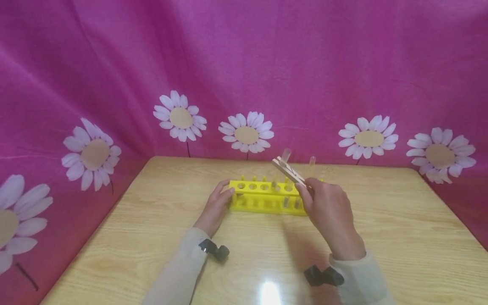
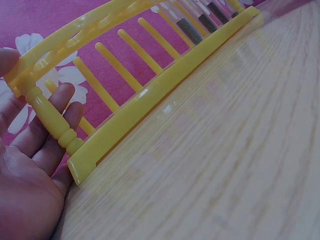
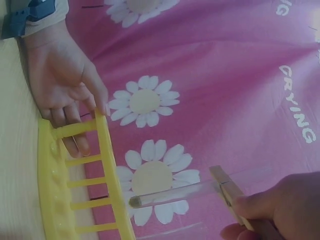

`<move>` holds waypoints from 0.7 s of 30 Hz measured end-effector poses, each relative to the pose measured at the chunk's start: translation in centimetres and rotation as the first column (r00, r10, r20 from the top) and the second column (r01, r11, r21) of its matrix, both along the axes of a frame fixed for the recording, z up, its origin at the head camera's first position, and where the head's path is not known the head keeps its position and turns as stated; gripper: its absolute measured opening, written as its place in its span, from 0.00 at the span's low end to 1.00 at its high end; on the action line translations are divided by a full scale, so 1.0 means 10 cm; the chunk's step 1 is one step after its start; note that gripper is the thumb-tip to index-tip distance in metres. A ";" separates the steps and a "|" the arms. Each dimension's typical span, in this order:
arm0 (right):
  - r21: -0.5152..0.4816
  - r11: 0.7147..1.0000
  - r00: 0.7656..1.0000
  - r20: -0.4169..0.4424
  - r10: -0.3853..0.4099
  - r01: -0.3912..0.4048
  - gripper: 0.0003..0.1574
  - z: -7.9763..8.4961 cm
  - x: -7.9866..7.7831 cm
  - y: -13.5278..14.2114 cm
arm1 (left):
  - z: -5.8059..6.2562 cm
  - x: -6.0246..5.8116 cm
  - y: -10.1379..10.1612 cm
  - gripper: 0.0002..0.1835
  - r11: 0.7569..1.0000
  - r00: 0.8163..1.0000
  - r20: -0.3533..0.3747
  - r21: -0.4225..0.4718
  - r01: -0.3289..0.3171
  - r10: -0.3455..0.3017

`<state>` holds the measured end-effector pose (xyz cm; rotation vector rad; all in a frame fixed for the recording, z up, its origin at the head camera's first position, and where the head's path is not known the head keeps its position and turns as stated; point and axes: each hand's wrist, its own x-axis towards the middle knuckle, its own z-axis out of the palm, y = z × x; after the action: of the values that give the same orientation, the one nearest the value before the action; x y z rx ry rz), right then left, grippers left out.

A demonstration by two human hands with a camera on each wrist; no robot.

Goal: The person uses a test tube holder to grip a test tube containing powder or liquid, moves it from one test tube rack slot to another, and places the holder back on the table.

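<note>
A yellow test tube rack (image 1: pixel 251 208) stands on the wooden table. My left hand (image 1: pixel 215 207) grips its left end, thumb at the top bar and fingers behind the end post (image 2: pixel 50 117). Over the rack, my right hand (image 1: pixel 333 214) holds a wooden test tube clamp (image 1: pixel 289 170). The clamp grips a clear test tube (image 3: pixel 170 194) near its upper part, with a little dark matter at the bottom. That tube is tilted, its lower end just above the rack's top bar. Several other tubes with dark contents (image 2: pixel 189 32) stand toward the rack's right end, partly hidden by my right hand.
Upright yellow pegs (image 2: pixel 102 75) line the back of the rack. Behind the table (image 1: pixel 152 254) hangs a magenta cloth (image 1: pixel 305 63) with white flowers. Dark straps with small mounts (image 1: pixel 215 250) sit on both wrists.
</note>
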<state>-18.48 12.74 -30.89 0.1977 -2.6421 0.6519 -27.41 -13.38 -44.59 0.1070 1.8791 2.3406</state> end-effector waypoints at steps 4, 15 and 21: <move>-0.032 0.999 1.000 -0.001 0.015 -0.015 0.14 -0.02 0.00 -0.03 | 0.00 0.00 0.00 0.27 1.000 1.000 0.000 0.006 0.001 -0.001; -0.039 0.998 0.999 -0.004 0.051 -0.051 0.13 -0.09 -0.04 -0.10 | 0.01 0.01 0.00 0.27 1.000 1.000 -0.008 -0.015 0.000 0.000; -0.029 0.998 0.998 0.012 0.060 -0.060 0.13 -0.13 -0.05 -0.14 | 0.03 0.03 0.00 0.27 1.000 1.000 -0.016 -0.028 0.002 -0.002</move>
<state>-19.00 11.34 -32.19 0.2665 -2.6462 0.7122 -27.12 -13.35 -44.31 0.1251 1.9178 2.3175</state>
